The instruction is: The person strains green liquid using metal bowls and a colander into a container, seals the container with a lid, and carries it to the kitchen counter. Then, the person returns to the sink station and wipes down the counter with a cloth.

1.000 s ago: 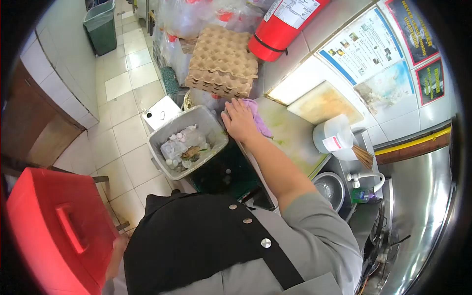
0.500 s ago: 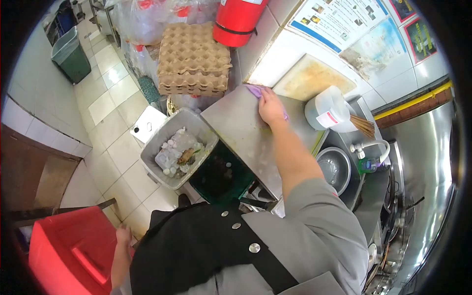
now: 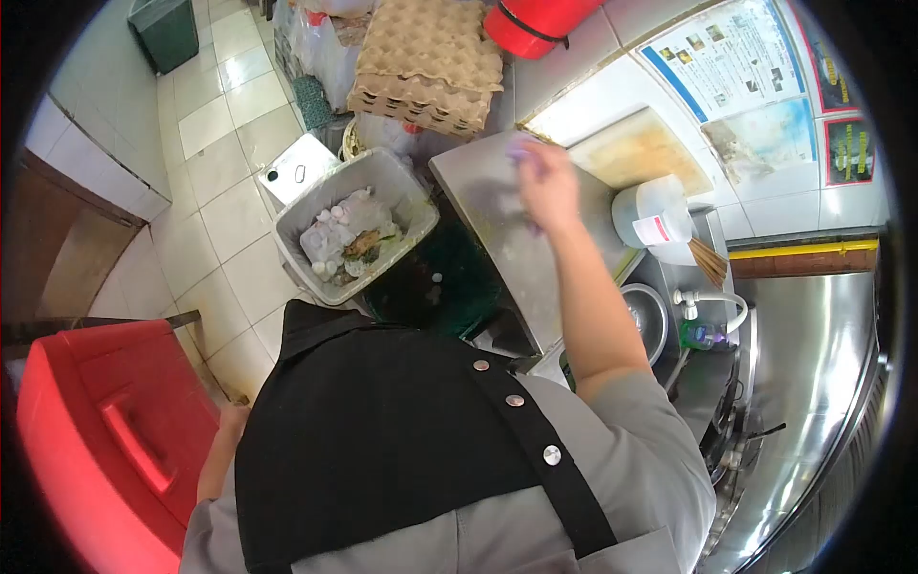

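My right hand (image 3: 552,188) is closed around a purple cloth (image 3: 522,151), whose edges show on either side of the fingers. Both are somewhat blurred, over the far part of the stainless steel counter (image 3: 516,258); whether the cloth touches the metal I cannot tell. Behind it, a stained cutting board (image 3: 643,158) leans on the tiled wall. Low on the left, my left hand (image 3: 232,418) hangs beside a red plastic container (image 3: 105,421). Its fingers are mostly hidden by my black apron (image 3: 354,440).
A grey bin (image 3: 411,218) with waste adjoins the counter, a dark green bin (image 3: 449,287) beside it. Egg cartons (image 3: 426,67) are stacked at the back. To the right are a white bucket (image 3: 626,212), wooden sticks (image 3: 708,261), a metal bowl (image 3: 653,320) and a faucet (image 3: 712,298).
My right hand has gone from lying flatter on the cloth to a bunched grip. The camera view has shifted, and my apron covers more of the lower picture.
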### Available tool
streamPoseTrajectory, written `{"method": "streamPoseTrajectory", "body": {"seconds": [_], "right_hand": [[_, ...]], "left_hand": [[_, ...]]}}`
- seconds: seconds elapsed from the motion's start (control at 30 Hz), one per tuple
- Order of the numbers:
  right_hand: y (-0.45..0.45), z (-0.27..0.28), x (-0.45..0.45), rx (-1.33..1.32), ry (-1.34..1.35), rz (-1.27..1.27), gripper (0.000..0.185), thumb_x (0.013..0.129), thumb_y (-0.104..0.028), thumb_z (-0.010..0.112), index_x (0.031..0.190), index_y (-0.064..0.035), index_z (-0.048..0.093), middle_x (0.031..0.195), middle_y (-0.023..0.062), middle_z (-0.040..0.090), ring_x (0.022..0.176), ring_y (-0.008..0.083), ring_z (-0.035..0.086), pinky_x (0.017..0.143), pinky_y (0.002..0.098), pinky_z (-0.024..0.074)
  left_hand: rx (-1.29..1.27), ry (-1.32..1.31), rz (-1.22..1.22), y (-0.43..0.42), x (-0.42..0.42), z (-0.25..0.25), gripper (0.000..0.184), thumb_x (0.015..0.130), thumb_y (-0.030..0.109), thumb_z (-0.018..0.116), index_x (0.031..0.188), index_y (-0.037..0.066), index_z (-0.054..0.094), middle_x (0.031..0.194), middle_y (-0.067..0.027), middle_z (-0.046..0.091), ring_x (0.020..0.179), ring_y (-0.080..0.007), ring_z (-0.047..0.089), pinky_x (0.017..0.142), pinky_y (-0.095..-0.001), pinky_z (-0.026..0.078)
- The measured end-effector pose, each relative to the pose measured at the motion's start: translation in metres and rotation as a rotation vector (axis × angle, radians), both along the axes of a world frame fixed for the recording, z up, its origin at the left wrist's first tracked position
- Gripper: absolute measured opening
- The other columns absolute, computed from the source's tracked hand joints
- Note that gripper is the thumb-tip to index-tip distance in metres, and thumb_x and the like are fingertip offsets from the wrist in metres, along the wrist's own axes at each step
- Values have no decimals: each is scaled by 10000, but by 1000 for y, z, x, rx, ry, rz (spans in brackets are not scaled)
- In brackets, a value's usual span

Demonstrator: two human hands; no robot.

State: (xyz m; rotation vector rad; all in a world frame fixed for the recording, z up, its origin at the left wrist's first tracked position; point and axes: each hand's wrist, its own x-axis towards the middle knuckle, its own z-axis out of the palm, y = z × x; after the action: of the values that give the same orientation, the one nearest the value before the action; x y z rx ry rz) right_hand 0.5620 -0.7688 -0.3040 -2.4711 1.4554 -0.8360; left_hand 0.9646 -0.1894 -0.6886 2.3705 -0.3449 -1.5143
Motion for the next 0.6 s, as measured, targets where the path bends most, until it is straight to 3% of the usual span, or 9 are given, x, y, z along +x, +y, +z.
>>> {"method": "streamPoseTrajectory", "body": {"seconds": [0.07,0.13,0.2,0.3,0.4,0.53,0.6], "right_hand": [[5,-27,40,-26,179,206,340,818,-202,641,1155,-152,641,1217,207,565,1130,350,543,920,414,453],[16,-64,58,-101,282,255,447,790,-185,659,1233,-185,594,1303,222,495,1200,393,478,977,457,410],[28,-79,58,-173,344,211,534,769,-171,668,1289,-208,551,1363,229,436,1236,418,435,1012,488,374],[55,-75,25,-49,385,215,619,736,-150,683,1328,-218,515,1393,225,409,1275,430,389,1048,511,330],[106,-64,-33,-8,375,192,614,738,-142,691,1325,-173,514,1391,234,408,1276,430,389,1049,511,329],[173,-47,-119,106,339,51,581,778,-152,677,1328,-101,496,1398,258,385,1274,435,387,1058,498,322],[193,-53,-165,91,387,-27,550,781,-185,673,1304,-126,514,1319,251,457,1207,418,453,998,490,387]], "left_hand": [[90,-223,-497,-14,13,25,372,836,182,507,1120,-27,623,1033,-214,668,933,-329,658,796,-379,507],[61,-339,-593,-28,19,35,385,836,191,503,1130,-31,616,1061,-229,659,986,-337,649,825,-384,502],[-95,-349,-288,-43,22,25,399,839,199,496,1148,-28,608,1070,-234,654,1000,-326,645,832,-388,499],[-10,-451,-348,-108,17,67,415,844,217,500,1168,-23,594,1044,-225,663,904,-301,667,785,-371,511],[-153,-278,-236,-145,15,70,427,845,231,515,1181,-23,587,1017,-217,669,845,-281,658,771,-365,509],[-78,-199,-197,-180,4,76,421,849,237,530,1177,-18,595,958,-202,673,803,-263,646,750,-355,508],[-89,-213,-228,-183,4,60,414,850,230,533,1170,-24,598,924,-200,674,786,-267,655,725,-357,518]]}}
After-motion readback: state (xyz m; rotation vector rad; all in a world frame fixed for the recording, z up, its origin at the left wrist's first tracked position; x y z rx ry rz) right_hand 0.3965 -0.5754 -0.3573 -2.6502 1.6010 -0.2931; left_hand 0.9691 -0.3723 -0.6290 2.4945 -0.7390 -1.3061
